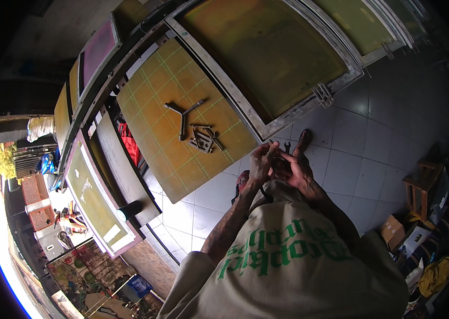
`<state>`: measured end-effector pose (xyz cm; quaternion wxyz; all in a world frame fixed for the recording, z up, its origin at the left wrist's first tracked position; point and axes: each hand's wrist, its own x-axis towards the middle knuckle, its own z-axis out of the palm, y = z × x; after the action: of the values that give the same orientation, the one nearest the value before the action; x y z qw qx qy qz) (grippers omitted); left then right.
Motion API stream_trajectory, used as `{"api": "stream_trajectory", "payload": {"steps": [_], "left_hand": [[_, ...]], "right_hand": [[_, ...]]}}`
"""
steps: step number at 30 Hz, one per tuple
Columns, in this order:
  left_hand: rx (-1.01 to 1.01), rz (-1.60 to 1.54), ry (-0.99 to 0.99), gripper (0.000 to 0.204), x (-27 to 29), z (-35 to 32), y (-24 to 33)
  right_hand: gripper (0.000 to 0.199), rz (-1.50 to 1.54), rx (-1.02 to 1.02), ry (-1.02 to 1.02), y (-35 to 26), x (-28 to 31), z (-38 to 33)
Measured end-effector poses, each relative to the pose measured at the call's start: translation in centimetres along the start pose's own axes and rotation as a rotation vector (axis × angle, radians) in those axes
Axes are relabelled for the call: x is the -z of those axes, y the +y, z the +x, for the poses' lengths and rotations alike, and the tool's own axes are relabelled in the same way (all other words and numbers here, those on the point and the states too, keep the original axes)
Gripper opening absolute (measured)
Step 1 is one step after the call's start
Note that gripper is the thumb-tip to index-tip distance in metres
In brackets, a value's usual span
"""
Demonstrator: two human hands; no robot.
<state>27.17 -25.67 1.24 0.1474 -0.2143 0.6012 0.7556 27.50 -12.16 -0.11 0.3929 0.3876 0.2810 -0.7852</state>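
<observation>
My left hand (260, 164) and my right hand (298, 169) meet in front of my body, beyond the near corner of a yellowish board (182, 165) with green grid lines. My left fingers are pinched on something too small to make out, close to the right fingertips. The open jaw of a wrench (287, 145) sticks up from my right hand, whose fingers are curled round it. On the board lie a Y-shaped socket wrench (183, 118) and, beside it, a slotted metal bracket (201, 142) with several bolts (215, 137).
Metal-framed printing screens (267, 58) surround the board, one (89, 186) at the left. A dark bar with a black knob (131, 209) runs beside the board. White floor tiles (341, 170) lie below. At the right are a wooden stool (421, 186) and a cardboard box (392, 232).
</observation>
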Motion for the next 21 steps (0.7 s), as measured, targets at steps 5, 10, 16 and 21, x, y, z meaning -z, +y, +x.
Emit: {"api": "stream_trajectory", "payload": {"steps": [5,10,16,21], "left_hand": [[0.084,-0.083,-0.016,0.035,1.1,0.5,-1.5],[0.119,-0.039,-0.01,0.041,0.1,-0.9,1.3],[0.114,-0.005,-0.038,0.048,0.6,-0.4,0.5],[0.092,-0.036,0.01,0.035,-0.4,-1.0,2.1]], "right_hand": [[0.017,0.022,0.003,0.01,-1.0,-1.9,-2.4],[0.012,0.06,-0.005,-0.152,-1.2,-0.1,-1.5],[0.02,0.017,0.0,-0.11,-0.6,0.1,-0.6],[0.02,0.065,-0.036,-0.138,-1.0,0.5,-0.9]]}}
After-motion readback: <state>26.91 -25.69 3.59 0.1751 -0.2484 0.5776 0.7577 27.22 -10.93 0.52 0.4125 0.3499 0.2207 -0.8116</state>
